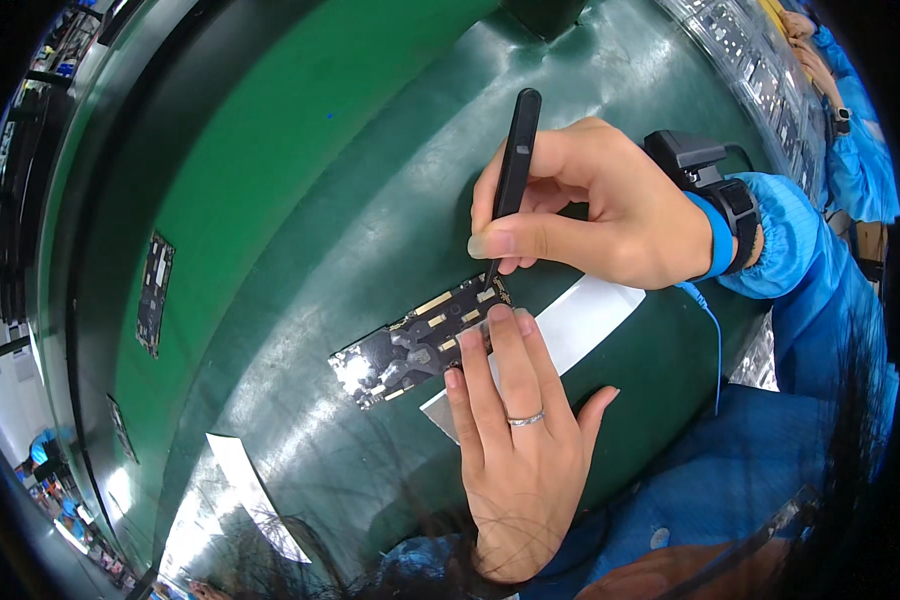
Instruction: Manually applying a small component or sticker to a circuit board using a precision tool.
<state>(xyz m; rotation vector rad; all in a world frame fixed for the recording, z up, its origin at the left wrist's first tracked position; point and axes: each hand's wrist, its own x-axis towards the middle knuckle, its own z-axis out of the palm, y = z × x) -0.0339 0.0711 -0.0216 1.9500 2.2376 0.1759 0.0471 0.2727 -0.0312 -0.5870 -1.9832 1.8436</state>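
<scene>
Mid-step on fine work at a small dark circuit board (420, 340), by the look of it: lying flat on the green table (300, 200) near the middle of the scene, long axis running from near-left up to far-right, gold contact pads showing along its edges. Right hand (590, 205) poised just beyond the board's far-right end, fingers (495, 243) closed together in a pen-like pinch on black tweezers (515, 165), held steeply with the tip down at the board's far-right corner; touching or just above a part there, too small to tell. Left hand (515, 440) laid flat from the near side, fingers straight and nearly together, clamped on nothing, the fingertips of two of them pressing down on the board's near-right edge to pin it, a ring on one finger. Partly under the board and the left hand, a white sheet (580, 320) spread on the table. Black wrist strap (715, 190) with a blue cord on the right forearm. Further left, a second board (154, 295) lying well apart, untouched. Far right, another person's blue sleeve (860, 160) beside trays of parts. Next move, as a judgement: very small, steady tip motion at that corner, left-hand pressure held so the board cannot slide, and light force only, since a slip could scratch the contacts.
</scene>
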